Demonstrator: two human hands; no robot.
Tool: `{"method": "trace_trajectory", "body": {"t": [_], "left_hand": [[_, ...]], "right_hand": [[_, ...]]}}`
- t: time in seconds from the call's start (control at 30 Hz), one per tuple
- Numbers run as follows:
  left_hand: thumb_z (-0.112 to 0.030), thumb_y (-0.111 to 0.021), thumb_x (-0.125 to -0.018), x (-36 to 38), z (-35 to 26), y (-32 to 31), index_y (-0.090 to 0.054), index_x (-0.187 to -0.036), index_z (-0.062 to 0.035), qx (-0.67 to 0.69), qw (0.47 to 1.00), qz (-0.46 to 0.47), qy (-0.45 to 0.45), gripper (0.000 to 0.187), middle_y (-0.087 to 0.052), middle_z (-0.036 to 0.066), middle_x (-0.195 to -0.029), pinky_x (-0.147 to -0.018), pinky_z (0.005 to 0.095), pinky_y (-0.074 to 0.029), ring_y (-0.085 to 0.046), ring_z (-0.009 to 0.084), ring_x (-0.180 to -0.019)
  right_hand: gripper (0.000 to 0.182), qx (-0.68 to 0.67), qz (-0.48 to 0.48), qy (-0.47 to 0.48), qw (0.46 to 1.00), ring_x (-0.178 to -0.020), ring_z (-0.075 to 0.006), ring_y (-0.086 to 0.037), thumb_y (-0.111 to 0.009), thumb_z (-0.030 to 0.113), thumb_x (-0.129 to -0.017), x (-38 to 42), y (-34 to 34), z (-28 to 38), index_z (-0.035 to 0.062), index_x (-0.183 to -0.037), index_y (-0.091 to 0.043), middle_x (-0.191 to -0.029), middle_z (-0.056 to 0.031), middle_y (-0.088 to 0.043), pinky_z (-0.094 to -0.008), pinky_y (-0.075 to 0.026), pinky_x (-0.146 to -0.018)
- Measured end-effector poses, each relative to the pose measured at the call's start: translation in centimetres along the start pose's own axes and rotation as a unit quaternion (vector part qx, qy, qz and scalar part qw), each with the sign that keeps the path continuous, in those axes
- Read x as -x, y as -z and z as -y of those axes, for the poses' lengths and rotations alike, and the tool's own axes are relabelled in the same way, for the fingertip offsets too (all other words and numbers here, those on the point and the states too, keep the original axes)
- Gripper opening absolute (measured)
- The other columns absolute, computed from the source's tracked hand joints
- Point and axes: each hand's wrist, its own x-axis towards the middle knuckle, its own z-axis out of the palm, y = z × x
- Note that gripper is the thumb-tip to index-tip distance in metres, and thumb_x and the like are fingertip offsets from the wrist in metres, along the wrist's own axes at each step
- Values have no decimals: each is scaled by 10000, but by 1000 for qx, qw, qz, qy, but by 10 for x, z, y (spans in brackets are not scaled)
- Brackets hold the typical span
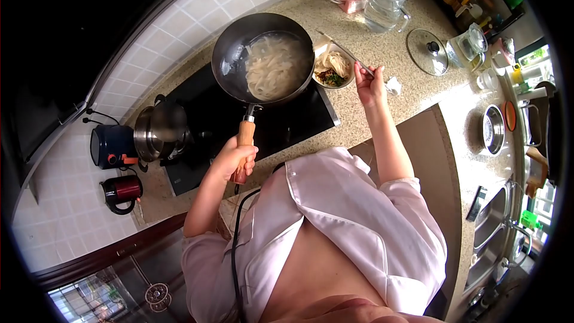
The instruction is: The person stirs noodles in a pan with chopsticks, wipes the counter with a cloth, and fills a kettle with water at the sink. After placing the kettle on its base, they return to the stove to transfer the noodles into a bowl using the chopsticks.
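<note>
My left hand (235, 159) is wrapped round the wooden handle of a deep black frying pan (230, 63) on the cooktop. Wide, pale noodles (274, 75) lie in cloudy, steaming water inside the pan. To the right of the pan, my right hand (371, 87) pinches a pair of chopsticks (342, 46), whose far ends reach over a bowl (335, 86). Noodles fill part of this bowl, with chopped green and dark brown seasoning beside them. A crumpled white tissue (393, 86) lies right of my right hand.
A steel pot (156, 130) stands at the cooktop's left, near a red kettle (122, 193). Behind the bowl are a glass pitcher (384, 9) and a glass lid (427, 52). A steel bowl (493, 130) and a sink (491, 227) are at the right.
</note>
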Motion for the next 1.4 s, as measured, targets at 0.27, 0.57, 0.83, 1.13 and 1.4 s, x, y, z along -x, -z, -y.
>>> {"method": "trace_trajectory", "body": {"t": [0.27,0.57,0.83,1.13,1.4], "left_hand": [[-52,-588,-802,-1,1,2,-431,-847,-65,5,1000,-3,2,163,-466,22,-594,-393,277,-420,-471,131,-432],[-51,-584,-807,0,0,0,-432,-855,-63,3,1000,-2,-1,160,-464,25,-595,-391,276,-423,-470,129,-435],[-54,-591,-818,-1,0,0,-416,-868,-66,5,1000,-2,4,182,-465,29,-595,-382,274,-417,-466,128,-429],[-51,-592,-816,-1,0,-1,-413,-883,-71,13,1000,-4,9,192,-461,26,-596,-384,273,-417,-464,127,-429],[-54,-590,-806,1,-1,-1,-410,-872,-71,3,1000,-5,-5,192,-461,26,-600,-394,275,-417,-465,124,-440]], "right_hand": [[426,79,43,16,996,-928,-369,-596,-376,361,-995,22,-36,51,-16,-826,-481,-767,-186,-543,-457,-506,-954],[297,235,76,58,967,-827,-306,-629,-443,273,-988,23,-18,63,23,-833,-478,-828,-116,-512,-416,-552,-863],[228,517,199,136,821,-721,-188,-651,-474,218,-986,64,-40,38,29,-859,-487,-760,-44,-526,-318,-575,-670],[274,385,250,229,858,-848,-213,-655,-446,212,-996,53,-33,-12,-19,-851,-479,-817,-81,-546,-330,-563,-773],[322,136,215,67,965,-869,-337,-645,-441,332,-989,39,-68,-4,32,-873,-446,-831,-126,-547,-417,-555,-822]]}}
